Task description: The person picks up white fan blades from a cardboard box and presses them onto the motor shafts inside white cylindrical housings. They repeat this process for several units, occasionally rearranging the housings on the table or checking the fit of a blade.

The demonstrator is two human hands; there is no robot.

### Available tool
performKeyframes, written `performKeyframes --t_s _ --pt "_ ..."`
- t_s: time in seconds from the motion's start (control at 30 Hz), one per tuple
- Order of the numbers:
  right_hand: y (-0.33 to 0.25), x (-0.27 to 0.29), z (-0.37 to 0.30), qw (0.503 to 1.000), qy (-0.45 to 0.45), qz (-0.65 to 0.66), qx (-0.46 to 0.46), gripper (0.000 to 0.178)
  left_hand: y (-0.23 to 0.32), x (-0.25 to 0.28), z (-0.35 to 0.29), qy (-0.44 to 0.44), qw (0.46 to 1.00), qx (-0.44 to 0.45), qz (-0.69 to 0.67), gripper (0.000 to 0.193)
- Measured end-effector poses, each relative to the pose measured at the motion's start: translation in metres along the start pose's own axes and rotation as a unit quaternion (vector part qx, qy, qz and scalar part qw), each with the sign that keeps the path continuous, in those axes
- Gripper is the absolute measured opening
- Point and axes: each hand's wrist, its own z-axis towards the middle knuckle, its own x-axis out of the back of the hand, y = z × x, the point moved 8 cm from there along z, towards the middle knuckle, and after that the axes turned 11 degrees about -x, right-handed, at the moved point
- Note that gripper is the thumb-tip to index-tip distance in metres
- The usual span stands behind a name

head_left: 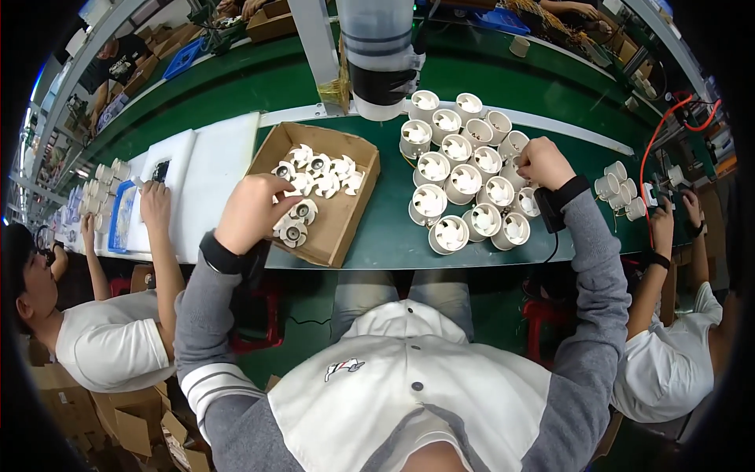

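A: What is seen from the head view?

B: A green workbench (393, 236) is viewed from above, with the wearer's two grey-sleeved arms reaching onto it. An open cardboard box (346, 224) is set at the left of centre, and small white fan impellers (318, 175) are heaped loosely inside it.

A: What is held by the left hand?

B: The left hand (253, 211) is placed over the near part of the box, with the fingers curled down onto one white impeller (303, 211). It appears to be pinched there, though the contact itself is partly hidden by the knuckles. Two more impellers (291, 233) are lying just beside the hand.

A: And the right hand?

B: The right hand (543, 161) is clenched at the right edge of a cluster of white round housings (464, 177), which are stood upright and packed close on the bench. Whether one housing is grasped cannot be told, because the fingertips are hidden. A dark band is worn on each wrist.

A: What else is shown?

B: A white foam sheet (208, 181) is laid left of the box. A grey and black cylinder (379, 55) is mounted behind the cluster. Seated co-workers are seen at both sides, and the bench is touched by a neighbour's hand (155, 198) at the left.
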Motion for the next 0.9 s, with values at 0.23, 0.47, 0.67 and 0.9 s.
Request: performKeyframes --t_s 0.23,0.47,0.67,0.9 --pt "-0.084 0.056 -0.043 0.995 0.066 0.035 0.067 0.008 -0.030 -0.035 -0.019 -0.161 0.985 -0.057 0.012 0.032" --pt "-0.277 0.008 -0.086 0.930 -0.007 0.030 0.367 0.007 -0.016 -0.071 -0.007 -0.268 0.960 -0.077 0.020 0.031" --pt "-0.332 -0.063 -0.002 0.926 -0.052 0.038 0.371 0.017 -0.029 -0.088 -0.012 -0.352 0.934 -0.021 -0.054 0.040" --pt "-0.339 -0.100 0.016 0.914 -0.079 0.015 0.398 0.029 -0.002 -0.099 -0.009 -0.218 0.973 -0.060 -0.055 0.043"
